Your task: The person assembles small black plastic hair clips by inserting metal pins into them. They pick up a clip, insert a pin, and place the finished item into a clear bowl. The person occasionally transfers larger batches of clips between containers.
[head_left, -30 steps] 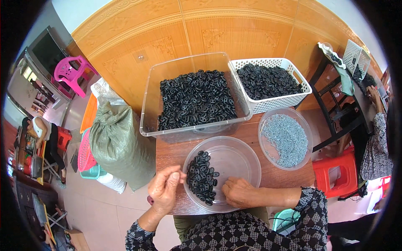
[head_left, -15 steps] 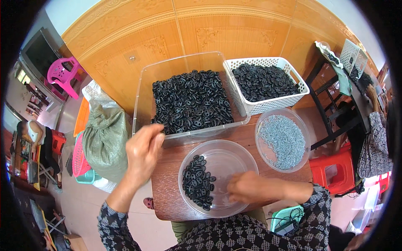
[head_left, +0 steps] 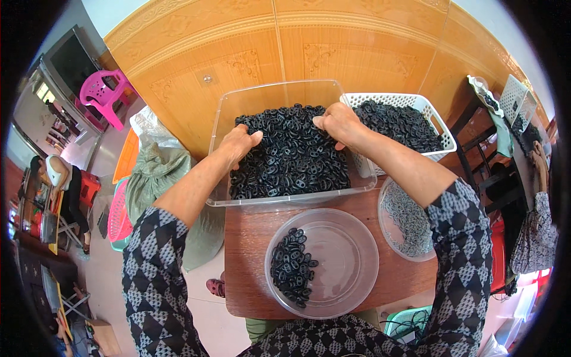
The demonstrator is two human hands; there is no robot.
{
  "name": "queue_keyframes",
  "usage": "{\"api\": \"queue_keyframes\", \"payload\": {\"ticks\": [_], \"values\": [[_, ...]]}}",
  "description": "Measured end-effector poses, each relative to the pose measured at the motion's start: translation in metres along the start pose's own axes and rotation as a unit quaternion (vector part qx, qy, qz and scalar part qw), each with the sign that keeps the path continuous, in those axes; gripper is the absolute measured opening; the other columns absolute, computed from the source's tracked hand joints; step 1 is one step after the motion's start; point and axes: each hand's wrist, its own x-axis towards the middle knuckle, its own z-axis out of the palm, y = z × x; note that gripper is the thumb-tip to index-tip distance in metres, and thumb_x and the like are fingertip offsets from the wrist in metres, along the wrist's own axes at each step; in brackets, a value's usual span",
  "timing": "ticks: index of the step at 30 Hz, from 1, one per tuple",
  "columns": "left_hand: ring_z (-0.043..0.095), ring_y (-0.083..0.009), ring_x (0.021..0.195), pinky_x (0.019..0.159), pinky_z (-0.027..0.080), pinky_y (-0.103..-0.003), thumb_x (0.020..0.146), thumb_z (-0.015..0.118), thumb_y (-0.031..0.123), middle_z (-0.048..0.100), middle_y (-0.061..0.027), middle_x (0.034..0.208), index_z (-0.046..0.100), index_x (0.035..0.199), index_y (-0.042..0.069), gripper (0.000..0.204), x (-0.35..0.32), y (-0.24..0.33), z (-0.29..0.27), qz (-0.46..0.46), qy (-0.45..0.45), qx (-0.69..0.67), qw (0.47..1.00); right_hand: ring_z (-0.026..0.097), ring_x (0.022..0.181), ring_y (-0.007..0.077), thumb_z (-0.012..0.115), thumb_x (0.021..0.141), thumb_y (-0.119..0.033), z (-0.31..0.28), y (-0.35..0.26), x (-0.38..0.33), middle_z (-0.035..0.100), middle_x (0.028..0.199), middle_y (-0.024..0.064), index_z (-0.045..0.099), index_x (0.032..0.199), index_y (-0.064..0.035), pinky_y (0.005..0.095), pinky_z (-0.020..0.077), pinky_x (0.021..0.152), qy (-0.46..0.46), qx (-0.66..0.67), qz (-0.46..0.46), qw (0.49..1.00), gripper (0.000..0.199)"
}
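Both my hands are inside a large clear plastic bin (head_left: 291,200) heaped with small black oval pieces (head_left: 291,157), each with two holes. My left hand (head_left: 239,144) is at the bin's left side, thumb apart from the fingers, fingertips down at the heap. At the right side my right hand (head_left: 343,126) has its fingers curled over the pieces; whatever they hold is hidden. Nearer me, a round clear tub (head_left: 351,262) holds a smaller pile of the same black ovals (head_left: 291,268) along its left side.
Behind my right forearm stands a white perforated basket (head_left: 437,116) of black pieces. A round clear container (head_left: 386,238) of small silvery screws or pins is partly covered by that arm. A tied sack (head_left: 157,172) stands left of the wooden table (head_left: 244,250). Other people sit at both sides.
My right hand has left the round tub and reached forward into the bin. My left hand has moved from the bin's near left corner further in. The view has shifted slightly.
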Motion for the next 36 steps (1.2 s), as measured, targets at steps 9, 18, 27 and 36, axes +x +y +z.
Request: {"api": "queue_keyframes", "payload": {"ticks": [9, 18, 27, 36], "values": [[0.028, -0.044, 0.131, 0.097, 0.031, -0.065, 0.091, 0.05, 0.045, 0.026, -0.0243, 0.144, 0.027, 0.138, -0.002, 0.07, 0.018, 0.003, 0.012, -0.084, -0.067, -0.131, 0.985, 0.064, 0.068, 0.0379, 0.056, 0.086, -0.035, 0.018, 0.001, 0.024, 0.062, 0.089, 0.027, 0.056, 0.098, 0.0133, 0.0423, 0.0536, 0.053, -0.029, -0.058, 0.108, 0.992, 0.05], [0.026, -0.0402, 0.133, 0.102, 0.025, -0.06, 0.084, 0.049, 0.062, 0.023, -0.0266, 0.145, 0.026, 0.137, -0.008, 0.091, 0.02, 0.005, 0.018, -0.059, -0.133, -0.056, 0.988, 0.054, 0.109, 0.04, 0.052, 0.085, -0.037, 0.035, 0.008, 0.017, 0.058, 0.114, 0.025, 0.061, 0.108, 0.0019, 0.045, 0.0432, 0.093, -0.083, -0.188, 0.081, 0.975, 0.046], [0.031, -0.0338, 0.132, 0.108, 0.024, -0.042, 0.082, 0.04, 0.07, 0.035, -0.023, 0.141, 0.034, 0.135, -0.006, 0.093, 0.053, -0.022, 0.062, -0.059, -0.122, -0.196, 0.971, 0.048, 0.118, 0.0389, 0.048, 0.086, -0.055, 0.062, 0.006, 0.025, 0.051, 0.126, 0.0254, 0.053, 0.121, 0.0036, 0.044, 0.0384, 0.098, -0.071, -0.047, 0.142, 0.986, 0.068], [0.036, -0.0304, 0.129, 0.106, 0.028, -0.041, 0.087, 0.037, 0.065, 0.037, -0.0217, 0.14, 0.032, 0.136, -0.006, 0.086, 0.03, 0.007, 0.066, -0.061, -0.112, -0.329, 0.936, 0.043, 0.123, 0.0392, 0.049, 0.085, -0.056, 0.082, 0.02, 0.041, 0.044, 0.132, 0.0279, 0.045, 0.127, 0.0073, 0.0446, 0.0361, 0.1, -0.062, 0.129, 0.169, 0.975, 0.075]]}}
